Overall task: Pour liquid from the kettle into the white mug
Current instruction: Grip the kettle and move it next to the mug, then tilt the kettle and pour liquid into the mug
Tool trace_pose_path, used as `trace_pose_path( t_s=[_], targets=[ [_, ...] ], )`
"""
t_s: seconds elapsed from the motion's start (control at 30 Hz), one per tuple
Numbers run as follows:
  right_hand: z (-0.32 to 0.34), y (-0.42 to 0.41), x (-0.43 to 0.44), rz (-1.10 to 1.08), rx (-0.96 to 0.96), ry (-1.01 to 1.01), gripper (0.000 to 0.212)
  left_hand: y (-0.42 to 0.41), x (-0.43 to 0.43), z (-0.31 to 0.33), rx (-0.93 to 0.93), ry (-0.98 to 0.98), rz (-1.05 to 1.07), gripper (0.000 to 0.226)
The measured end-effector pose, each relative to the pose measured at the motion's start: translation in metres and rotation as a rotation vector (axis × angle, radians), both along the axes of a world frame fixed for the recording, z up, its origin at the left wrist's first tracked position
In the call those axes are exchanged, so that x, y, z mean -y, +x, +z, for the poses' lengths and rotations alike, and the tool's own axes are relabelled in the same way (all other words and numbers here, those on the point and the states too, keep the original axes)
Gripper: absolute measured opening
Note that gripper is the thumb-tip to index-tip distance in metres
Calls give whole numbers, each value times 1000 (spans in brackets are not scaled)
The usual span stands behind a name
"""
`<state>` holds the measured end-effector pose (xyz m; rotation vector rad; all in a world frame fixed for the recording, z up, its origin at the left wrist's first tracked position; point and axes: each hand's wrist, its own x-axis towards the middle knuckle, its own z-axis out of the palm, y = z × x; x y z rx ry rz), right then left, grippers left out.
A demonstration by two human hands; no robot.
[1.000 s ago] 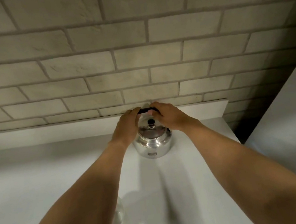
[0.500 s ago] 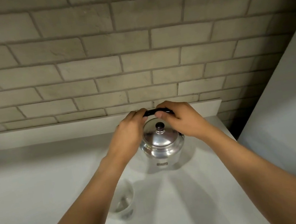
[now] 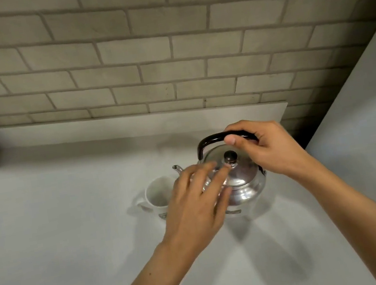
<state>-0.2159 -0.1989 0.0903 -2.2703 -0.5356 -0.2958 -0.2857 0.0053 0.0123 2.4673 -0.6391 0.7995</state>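
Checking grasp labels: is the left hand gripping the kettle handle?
No, only the right hand grips the black handle; the left hand is open, fingers spread over the kettle lid.

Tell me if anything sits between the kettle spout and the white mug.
Nothing visible does. The spout points toward the white mug, right beside its rim, over bare counter. The left hand overlaps the kettle body, not that gap; the right hand grips the handle.

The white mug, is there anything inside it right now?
The white mug's visible inner wall looks bare and white, with no liquid showing. Its right side and bottom are covered by the left hand, so those parts cannot be checked.
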Motion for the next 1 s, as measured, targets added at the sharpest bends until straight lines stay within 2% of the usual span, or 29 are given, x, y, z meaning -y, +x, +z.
trace_pose_path(
  t_s=[0.17,0.4,1.0],
  targets=[
    [-2,-10,4,-19,5,-52,17,-23,14,-25,-245,53,41,55],
    [-1,-16,-3,22,15,-111,18,-19,24,-31,-495,-113,-38,73],
    [39,6,-45,117,80,-398,26,-13,25,-19,-597,-493,-32,74]
  ],
)
